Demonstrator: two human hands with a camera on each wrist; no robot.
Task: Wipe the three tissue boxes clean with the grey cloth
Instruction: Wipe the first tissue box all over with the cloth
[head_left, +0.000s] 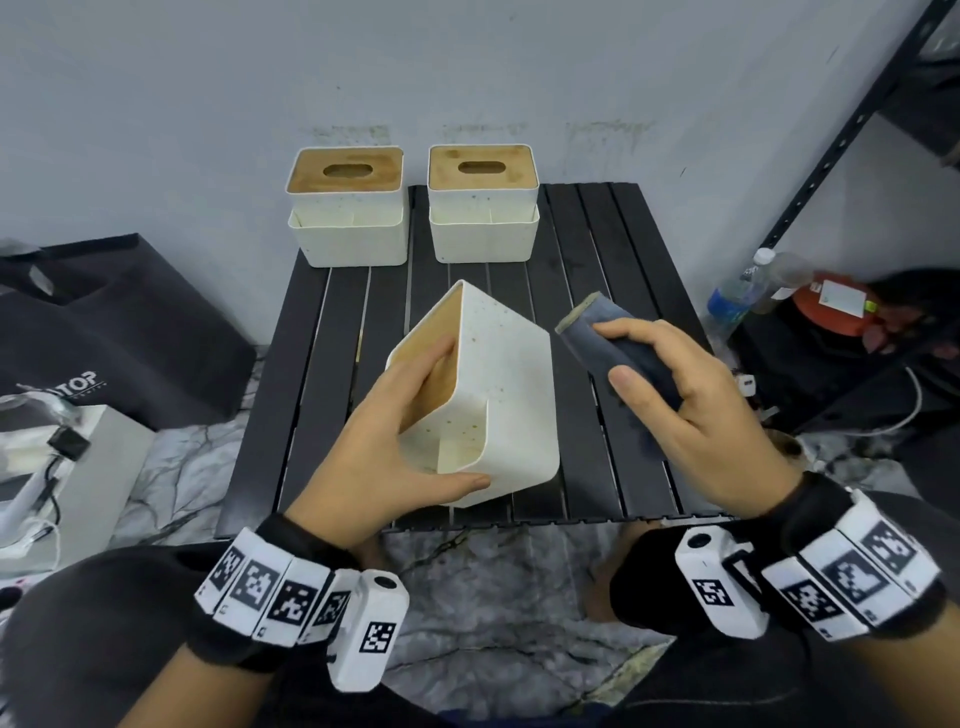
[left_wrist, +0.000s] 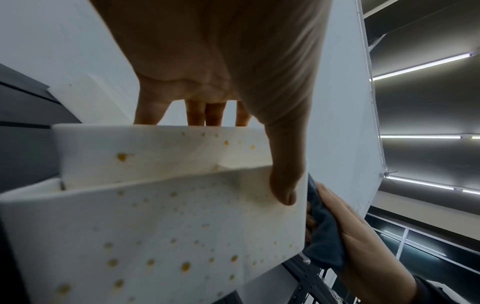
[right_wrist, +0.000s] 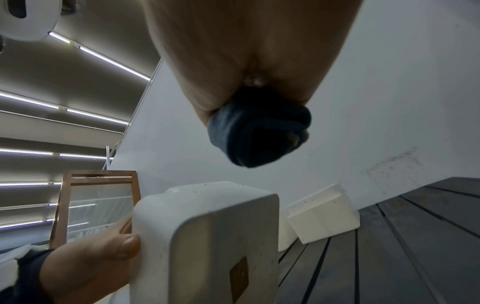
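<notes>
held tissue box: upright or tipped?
Tipped. The left hand holds the tissue box on its side, wooden lid facing left; the two back boxes stand upright.

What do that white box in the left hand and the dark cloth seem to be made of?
The tissue box looks like matte cream plastic: smooth, with rounded moulded corners and yellowish specks. Its lid appears to be wood or bamboo, tan and dull. The grey cloth looks like soft, fuzzy fabric, perhaps microfibre, bunched in folds.

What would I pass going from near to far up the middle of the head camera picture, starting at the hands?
Left hand and right hand with the grey cloth → tilted tissue box → two upright tissue boxes → wall.
</notes>
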